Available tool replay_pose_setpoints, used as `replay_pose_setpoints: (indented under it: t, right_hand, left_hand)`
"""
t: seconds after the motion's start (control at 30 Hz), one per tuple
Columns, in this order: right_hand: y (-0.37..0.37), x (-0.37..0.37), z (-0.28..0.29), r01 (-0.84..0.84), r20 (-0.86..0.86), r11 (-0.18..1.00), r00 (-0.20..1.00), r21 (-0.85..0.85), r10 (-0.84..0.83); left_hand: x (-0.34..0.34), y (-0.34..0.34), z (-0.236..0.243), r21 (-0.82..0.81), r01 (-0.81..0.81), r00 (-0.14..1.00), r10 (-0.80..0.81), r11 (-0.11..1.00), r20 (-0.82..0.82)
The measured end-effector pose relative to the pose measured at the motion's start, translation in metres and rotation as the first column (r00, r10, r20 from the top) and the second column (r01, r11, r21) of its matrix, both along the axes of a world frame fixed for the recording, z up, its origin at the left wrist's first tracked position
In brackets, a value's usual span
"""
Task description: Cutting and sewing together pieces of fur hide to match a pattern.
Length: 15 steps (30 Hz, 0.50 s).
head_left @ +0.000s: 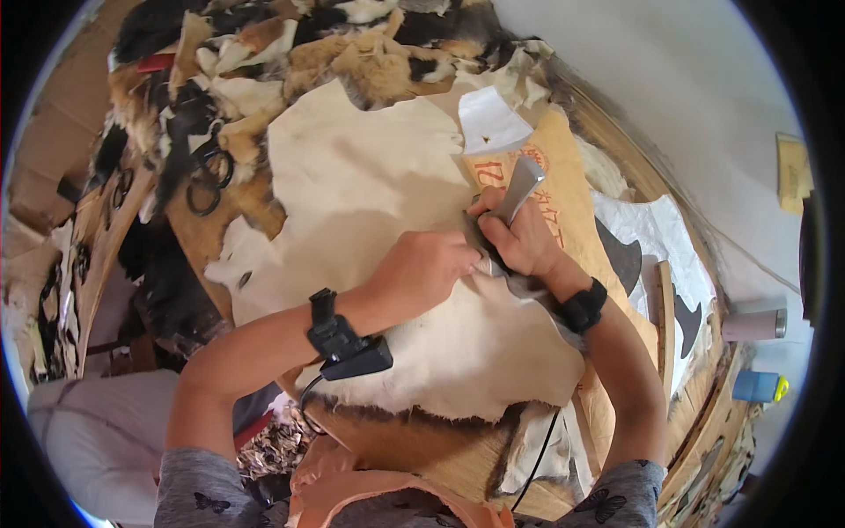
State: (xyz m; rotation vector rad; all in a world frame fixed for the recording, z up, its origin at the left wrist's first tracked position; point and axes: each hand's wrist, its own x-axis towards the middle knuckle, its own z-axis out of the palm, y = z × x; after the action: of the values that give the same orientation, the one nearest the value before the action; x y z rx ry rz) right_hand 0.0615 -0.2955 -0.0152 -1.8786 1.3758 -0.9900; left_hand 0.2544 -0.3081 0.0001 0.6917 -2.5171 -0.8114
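In the head view I count one pale hide, one metal-handled tool, one white piece, one tan printed sheet, two dark curved pieces, one wooden strip and one set of black loop handles; the fur scraps overlap too much to count. The hide lies across the middle of a brown wooden table, its dark-fringed lower side near the table's near edge. The scraps heap along the far left edge, the loops sit by the left edge, and the curved pieces and strip lie toward the right edge. Past that edge stand a pink cylinder and a blue container, beside a pale wall. My left hand reaches in from the left, knuckles up, thumb and fingers pinching a fold of the hide. My right hand is curled around the tool, its handle slanting up and away; a dark strip lies beneath my fingers, and the tool's working end is hidden.
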Motion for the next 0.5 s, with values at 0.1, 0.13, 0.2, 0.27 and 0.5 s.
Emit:
replay_pose_setpoints:
  t: [0.1,0.13,0.2,0.27,0.5]
  right_hand:
    - [-0.012,0.003,0.003,-0.024,-0.017,0.999,1.000,-0.027,0.024]
    - [-0.018,0.005,0.001,-0.014,-0.022,1.000,1.000,-0.014,0.014]
    - [-0.032,0.010,0.000,0.001,-0.030,0.999,1.000,-0.045,-0.002]
    - [-0.045,0.016,-0.006,0.024,-0.054,0.998,0.998,-0.064,-0.027]
    - [-0.096,0.024,-0.010,-0.045,-0.129,0.991,0.991,-0.125,0.029]
  left_hand:
    - [-0.001,-0.010,0.012,0.034,0.070,0.992,-0.067,0.997,-0.103]
    - [0.000,-0.014,0.015,0.046,0.081,0.991,-0.075,0.996,-0.109]
    - [0.004,-0.023,0.023,0.036,0.112,0.971,-0.102,0.993,-0.218]
    - [0.010,-0.035,0.032,0.027,0.119,0.963,-0.109,0.992,-0.245]
    - [0.030,-0.049,0.065,-0.075,0.229,0.916,-0.241,0.970,-0.321]
